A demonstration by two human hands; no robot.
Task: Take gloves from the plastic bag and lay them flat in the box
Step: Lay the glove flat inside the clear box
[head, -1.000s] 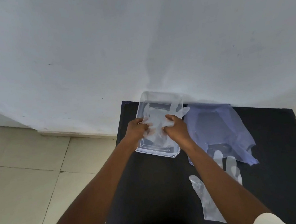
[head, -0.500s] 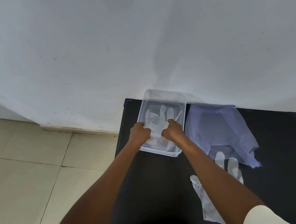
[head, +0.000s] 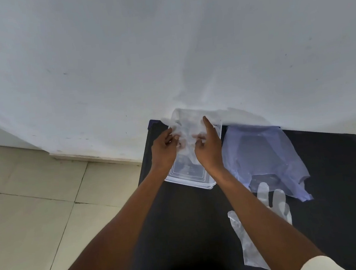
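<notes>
A clear plastic box (head: pixel 190 178) stands at the far left of the black table (head: pixel 190 225), against the wall. A thin translucent glove (head: pixel 186 129) lies in it, spread toward the far end. My left hand (head: pixel 164 150) pinches the glove's left side. On the glove's right side my right hand (head: pixel 208 148) presses down, index finger stretched out. The pale blue plastic bag (head: pixel 262 159) lies flat right of the box. Another clear glove (head: pixel 248 243) rests on the table under my right forearm, partly hidden.
A white wall (head: pixel 164 49) rises directly behind the table. Beige floor tiles (head: pixel 39 213) lie to the left, beyond the table's left edge. Bare black tabletop stretches to the right of the bag.
Both hands moved from the glove's cuff at the near part of the box toward its far end. The glove went from bunched to spread in the box.
</notes>
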